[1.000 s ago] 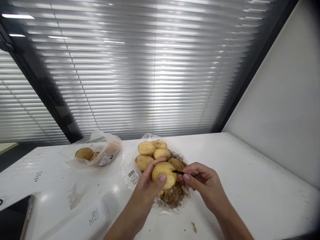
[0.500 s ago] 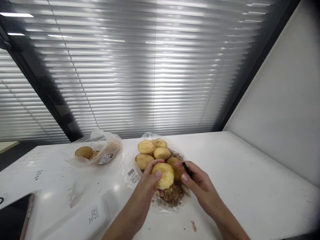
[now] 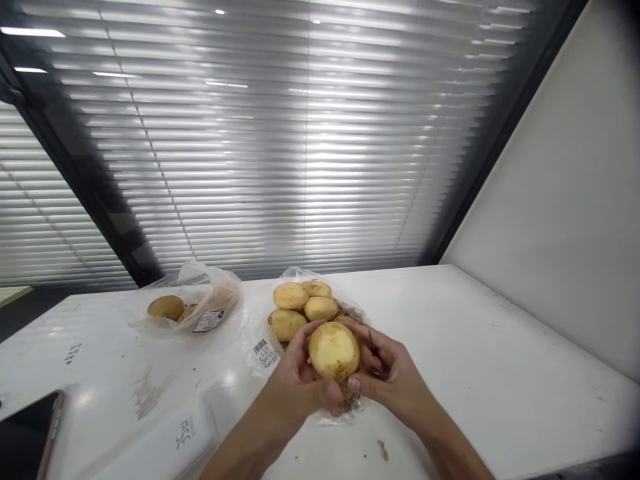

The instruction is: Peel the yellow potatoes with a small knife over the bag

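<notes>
A partly peeled potato (image 3: 334,351) sits between my hands above a plastic bag, its pale flesh turned toward me. My left hand (image 3: 300,383) is closed around its left side. On the other side my right hand (image 3: 387,373) touches the potato with its fingertips while its curled fingers keep a thin dark tool (image 3: 373,345); the tool's kind is mostly hidden. Just beyond, several peeled potatoes (image 3: 287,325) lie on the clear plastic bag (image 3: 263,353) with a barcode label. Brown peelings (image 3: 353,310) show beside them, partly covered by my hands.
At the left stands another plastic bag (image 3: 223,300) with unpeeled potatoes (image 3: 167,307). A white box-like object (image 3: 165,440) and a phone (image 3: 27,437) lie near the front left. A peel scrap (image 3: 383,450) is on the white table (image 3: 490,373). Blinds rise behind.
The potato has been turned so its pale peeled face shows toward me. My right hand has moved left to touch it, and the dark tool has tilted within those fingers.
</notes>
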Demonstrator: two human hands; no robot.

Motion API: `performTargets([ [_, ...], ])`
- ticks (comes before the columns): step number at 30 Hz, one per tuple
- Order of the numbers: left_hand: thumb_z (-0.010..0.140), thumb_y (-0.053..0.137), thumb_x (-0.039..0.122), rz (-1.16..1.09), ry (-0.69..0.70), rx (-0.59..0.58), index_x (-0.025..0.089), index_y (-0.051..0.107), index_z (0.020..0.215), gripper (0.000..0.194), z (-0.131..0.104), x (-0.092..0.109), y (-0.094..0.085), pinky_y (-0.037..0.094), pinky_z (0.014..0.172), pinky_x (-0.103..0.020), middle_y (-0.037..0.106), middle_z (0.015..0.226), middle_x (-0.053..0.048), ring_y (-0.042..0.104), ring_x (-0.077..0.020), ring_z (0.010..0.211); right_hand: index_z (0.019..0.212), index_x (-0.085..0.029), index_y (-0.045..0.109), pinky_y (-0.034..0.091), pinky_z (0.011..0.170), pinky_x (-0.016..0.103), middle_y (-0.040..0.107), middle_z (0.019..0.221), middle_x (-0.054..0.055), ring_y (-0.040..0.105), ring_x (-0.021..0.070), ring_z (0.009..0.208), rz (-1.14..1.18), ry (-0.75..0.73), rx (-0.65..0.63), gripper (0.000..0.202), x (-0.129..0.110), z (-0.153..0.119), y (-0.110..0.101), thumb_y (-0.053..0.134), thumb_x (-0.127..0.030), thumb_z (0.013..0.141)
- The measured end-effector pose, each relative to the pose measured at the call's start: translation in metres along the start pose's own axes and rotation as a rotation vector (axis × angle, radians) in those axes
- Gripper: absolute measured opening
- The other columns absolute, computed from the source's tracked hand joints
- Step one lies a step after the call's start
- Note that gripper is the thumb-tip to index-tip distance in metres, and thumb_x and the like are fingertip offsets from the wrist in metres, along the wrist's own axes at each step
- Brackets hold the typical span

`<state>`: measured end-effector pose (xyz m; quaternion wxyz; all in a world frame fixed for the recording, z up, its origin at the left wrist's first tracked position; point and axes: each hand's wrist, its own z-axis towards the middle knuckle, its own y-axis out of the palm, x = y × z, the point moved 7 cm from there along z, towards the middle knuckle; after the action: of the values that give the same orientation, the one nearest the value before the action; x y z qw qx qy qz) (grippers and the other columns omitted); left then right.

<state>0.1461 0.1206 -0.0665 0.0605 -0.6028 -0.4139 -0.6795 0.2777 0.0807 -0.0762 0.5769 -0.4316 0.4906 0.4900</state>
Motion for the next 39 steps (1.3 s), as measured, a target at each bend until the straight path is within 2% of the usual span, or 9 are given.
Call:
performTargets([
  [3, 0.057, 0.095, 0.023, 0.045, 0.052, 0.081, 0.029, 0.042, 0.12, 0.082, 0.001, 0.002, -0.004, 0.055, 0.073, -0.028, 0.062, 0.113, -0.004, 0.066, -0.018, 0.09, 0.127, -0.022, 0.065, 0.028, 0.055, 0.021, 0.028, 0.068, -0.008, 0.028, 0.0084, 0.061, -0.054, 0.029, 0.038, 0.069, 0.001, 0.0, -0.001, 0.09, -0.038, 0.065],
  [8, 0.068, 0.083, 0.027, 0.187, 0.017, 0.146, 0.021, 0.048, 0.116, 0.06, 0.0, 0.003, -0.004, 0.047, 0.043, -0.02, 0.063, 0.093, -0.001, 0.058, -0.0089, 0.055, 0.133, -0.027, 0.061, 0.043, 0.064, 0.023, 0.038, 0.071, -0.005, 0.04, 0.0116, 0.066, -0.061, 0.008, 0.08, 0.066, 0.002, -0.022, -0.007, 0.081, -0.05, 0.075],
  [12, 0.068, 0.079, 0.038, 0.16, -0.111, 0.127, 0.017, 0.052, 0.113, 0.056, -0.001, -0.008, 0.002, 0.044, 0.034, -0.02, 0.063, 0.082, 0.001, 0.053, -0.0064, 0.038, 0.123, -0.024, 0.069, 0.043, 0.052, 0.022, 0.053, 0.07, 0.0, 0.043, 0.0116, 0.057, -0.135, 0.081, 0.322, 0.049, 0.005, -0.055, -0.021, 0.053, -0.06, 0.093],
  [18, 0.073, 0.077, 0.048, 0.232, -0.237, 0.044, 0.011, 0.062, 0.099, 0.048, -0.004, -0.021, 0.012, 0.053, 0.045, -0.023, 0.063, 0.079, -0.002, 0.062, -0.0113, 0.054, 0.097, -0.024, 0.076, 0.054, 0.066, 0.018, 0.068, 0.075, 0.002, 0.062, 0.0143, 0.07, -0.332, -0.046, 0.688, 0.031, -0.012, -0.097, -0.022, 0.063, -0.05, 0.089],
  [22, 0.067, 0.084, 0.042, 0.208, -0.298, 0.057, 0.013, 0.059, 0.101, 0.051, -0.017, -0.025, 0.012, 0.054, 0.053, -0.024, 0.067, 0.09, -0.005, 0.065, -0.0134, 0.063, 0.095, -0.02, 0.073, 0.056, 0.06, 0.016, 0.071, 0.07, 0.001, 0.068, 0.0139, 0.065, -0.417, -0.043, 0.689, 0.026, 0.006, -0.111, -0.014, 0.061, -0.042, 0.092],
  [25, 0.061, 0.088, 0.034, 0.135, -0.307, 0.155, 0.016, 0.055, 0.103, 0.057, -0.028, -0.031, 0.007, 0.056, 0.06, -0.028, 0.067, 0.092, -0.004, 0.068, -0.0168, 0.071, 0.102, -0.021, 0.073, 0.058, 0.067, 0.014, 0.077, 0.08, 0.001, 0.074, 0.0133, 0.072, -0.517, -0.108, 0.719, 0.02, 0.013, -0.117, -0.009, 0.061, -0.034, 0.093],
  [28, 0.061, 0.088, 0.034, 0.093, -0.279, 0.266, 0.016, 0.054, 0.107, 0.059, -0.033, -0.038, 0.002, 0.059, 0.069, -0.033, 0.067, 0.096, -0.005, 0.07, -0.0202, 0.079, 0.105, -0.022, 0.074, 0.059, 0.067, 0.014, 0.079, 0.091, 0.002, 0.076, 0.0132, 0.076, -0.623, -0.238, 0.631, 0.018, 0.003, -0.109, 0.003, 0.064, -0.025, 0.091],
  [33, 0.07, 0.081, 0.037, 0.14, -0.183, 0.336, 0.013, 0.056, 0.115, 0.057, -0.034, -0.046, 0.001, 0.059, 0.074, -0.036, 0.069, 0.107, -0.013, 0.066, -0.0238, 0.093, 0.104, -0.018, 0.073, 0.056, 0.056, 0.015, 0.075, 0.084, 0.004, 0.07, 0.011, 0.065, -0.735, -0.411, 0.575, 0.017, -0.024, -0.098, 0.01, 0.058, -0.017, 0.094],
  [39, 0.067, 0.083, 0.034, 0.139, -0.118, 0.395, 0.012, 0.055, 0.116, 0.06, -0.038, -0.066, -0.005, 0.057, 0.07, -0.033, 0.069, 0.1, -0.011, 0.064, -0.0221, 0.086, 0.108, -0.016, 0.07, 0.057, 0.07, 0.016, 0.074, 0.084, 0.004, 0.072, 0.0111, 0.074, -0.993, -0.524, 0.466, 0.023, -0.03, -0.102, 0.017, 0.05, -0.015, 0.098],
])
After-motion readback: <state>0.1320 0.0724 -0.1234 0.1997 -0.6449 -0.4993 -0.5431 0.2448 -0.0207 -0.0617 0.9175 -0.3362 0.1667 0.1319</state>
